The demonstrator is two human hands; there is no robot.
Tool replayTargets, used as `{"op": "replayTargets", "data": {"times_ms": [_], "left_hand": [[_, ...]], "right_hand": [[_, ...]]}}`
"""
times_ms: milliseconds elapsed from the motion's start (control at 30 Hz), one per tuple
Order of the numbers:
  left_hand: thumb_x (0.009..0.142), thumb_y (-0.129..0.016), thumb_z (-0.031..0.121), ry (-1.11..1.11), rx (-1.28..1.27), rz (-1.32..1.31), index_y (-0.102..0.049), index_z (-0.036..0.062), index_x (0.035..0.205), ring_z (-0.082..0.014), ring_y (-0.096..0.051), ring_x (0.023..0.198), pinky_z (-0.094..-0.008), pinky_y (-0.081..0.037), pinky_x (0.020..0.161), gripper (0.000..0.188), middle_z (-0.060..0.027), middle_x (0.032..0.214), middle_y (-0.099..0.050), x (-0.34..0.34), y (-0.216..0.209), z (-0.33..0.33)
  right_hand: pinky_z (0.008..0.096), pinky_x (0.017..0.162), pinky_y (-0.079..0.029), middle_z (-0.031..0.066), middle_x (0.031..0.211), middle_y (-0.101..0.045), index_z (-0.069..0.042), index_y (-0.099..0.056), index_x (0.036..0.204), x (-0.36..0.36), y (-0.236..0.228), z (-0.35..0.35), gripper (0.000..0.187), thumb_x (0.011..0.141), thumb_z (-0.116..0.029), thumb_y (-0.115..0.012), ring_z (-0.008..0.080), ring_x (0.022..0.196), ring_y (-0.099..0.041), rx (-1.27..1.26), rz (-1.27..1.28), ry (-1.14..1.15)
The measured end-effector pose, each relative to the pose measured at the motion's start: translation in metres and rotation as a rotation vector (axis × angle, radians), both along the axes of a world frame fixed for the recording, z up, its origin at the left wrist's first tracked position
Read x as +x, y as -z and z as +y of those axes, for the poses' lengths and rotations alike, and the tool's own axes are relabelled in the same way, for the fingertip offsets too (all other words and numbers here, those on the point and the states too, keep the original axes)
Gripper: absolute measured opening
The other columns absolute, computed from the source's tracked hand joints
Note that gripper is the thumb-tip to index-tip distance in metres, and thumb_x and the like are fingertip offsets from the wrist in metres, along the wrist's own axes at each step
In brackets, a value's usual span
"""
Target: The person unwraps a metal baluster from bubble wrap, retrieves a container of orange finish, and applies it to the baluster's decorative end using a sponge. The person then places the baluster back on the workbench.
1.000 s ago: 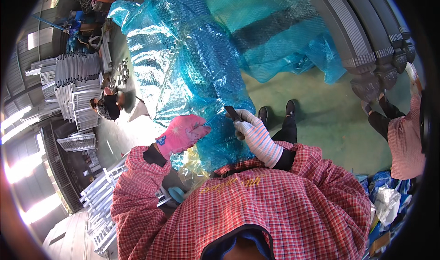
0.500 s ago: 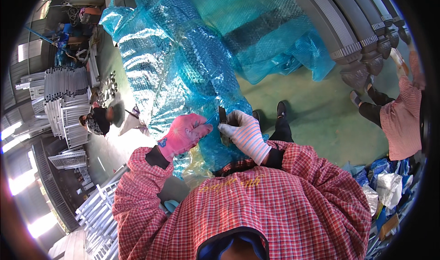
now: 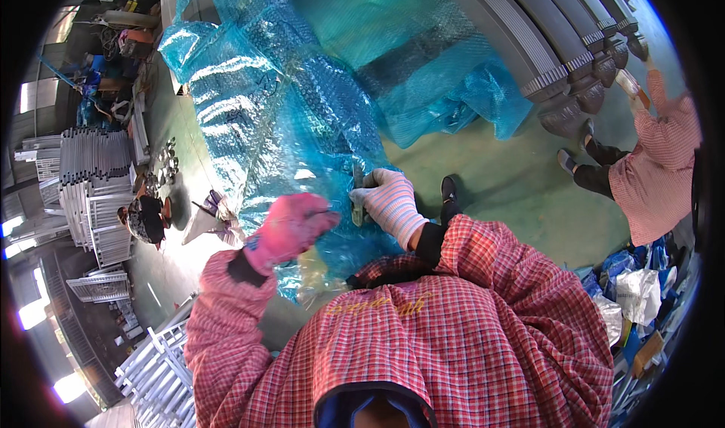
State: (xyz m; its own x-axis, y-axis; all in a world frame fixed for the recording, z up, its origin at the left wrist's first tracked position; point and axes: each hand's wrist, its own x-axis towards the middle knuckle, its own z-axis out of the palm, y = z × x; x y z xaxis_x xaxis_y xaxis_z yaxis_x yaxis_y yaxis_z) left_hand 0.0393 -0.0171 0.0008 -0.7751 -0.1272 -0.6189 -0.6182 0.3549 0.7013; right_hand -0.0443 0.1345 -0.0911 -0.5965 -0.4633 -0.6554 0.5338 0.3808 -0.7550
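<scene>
The right hand (image 3: 390,204), in a striped glove, is bent at the wrist and turned inward, its thumb and fingers pinching a slim cutter-like tool (image 3: 358,176) that stands roughly lengthwise in front of the chest, over the blue bubble wrap (image 3: 302,126). The left hand (image 3: 293,229), in a pink glove, sits just left of the tool, apart from it, knuckles up and fingers curled; it is blurred, so I cannot tell whether it grips any wrap. Both elbows are bent outward in checked sleeves, the forearms angling in toward each other. The wrap spreads below and beyond the hands. Farther off, dark ribbed posts (image 3: 521,35) lie at upper right, near a co-worker (image 3: 653,164), and silver metal frames (image 3: 91,171) stand stacked at left.
</scene>
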Motion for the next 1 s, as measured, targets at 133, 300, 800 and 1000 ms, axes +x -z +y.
{"op": "replayTargets", "data": {"times_ms": [133,300,800,1000], "left_hand": [[0.079,-0.056,0.000,-0.514,0.338,0.076,-0.055,0.0006,0.108,-0.0115,-0.059,0.063,-0.0201,-0.046,0.051,0.029,-0.0160,0.099,-0.062,0.045,-0.030,-0.038],[0.083,-0.058,0.005,-0.455,-0.114,0.524,-0.061,0.0045,0.074,-0.0118,-0.053,0.059,-0.0270,-0.039,0.049,0.009,-0.0015,0.067,-0.056,0.071,-0.055,-0.028],[0.079,-0.068,0.034,0.329,-0.201,0.546,-0.053,0.0114,0.063,-0.0274,-0.053,0.056,-0.0381,-0.040,0.050,0.032,-0.0067,0.062,-0.048,0.073,-0.076,0.054],[0.079,-0.068,0.032,0.301,-0.121,0.605,-0.053,0.0103,0.068,-0.0276,-0.052,0.058,-0.0380,-0.040,0.054,0.028,-0.0062,0.063,-0.050,0.078,-0.052,0.073]], "right_hand": [[0.0277,0.056,-0.049,0.0078,0.070,-0.063,0.000,-0.062,0.079,0.013,0.013,0.004,0.020,0.071,-0.015,-0.073,0.0123,0.063,-0.060,-0.177,-0.023,0.115],[0.0266,0.056,-0.044,0.0016,0.073,-0.059,-0.002,-0.057,0.081,0.020,0.003,0.015,0.013,0.080,-0.012,-0.066,0.0081,0.065,-0.053,-0.430,-0.060,0.171],[0.0182,0.040,-0.024,-0.0032,0.071,-0.048,-0.007,-0.054,0.102,0.008,-0.051,0.010,0.045,0.083,-0.046,-0.065,0.0007,0.044,-0.030,-0.587,-0.437,-0.081],[0.0248,0.082,-0.043,0.0014,0.101,-0.057,0.001,-0.052,0.115,0.015,-0.084,0.024,0.048,0.081,-0.029,-0.069,0.0076,0.092,-0.052,-0.517,-0.409,-0.369]]}}
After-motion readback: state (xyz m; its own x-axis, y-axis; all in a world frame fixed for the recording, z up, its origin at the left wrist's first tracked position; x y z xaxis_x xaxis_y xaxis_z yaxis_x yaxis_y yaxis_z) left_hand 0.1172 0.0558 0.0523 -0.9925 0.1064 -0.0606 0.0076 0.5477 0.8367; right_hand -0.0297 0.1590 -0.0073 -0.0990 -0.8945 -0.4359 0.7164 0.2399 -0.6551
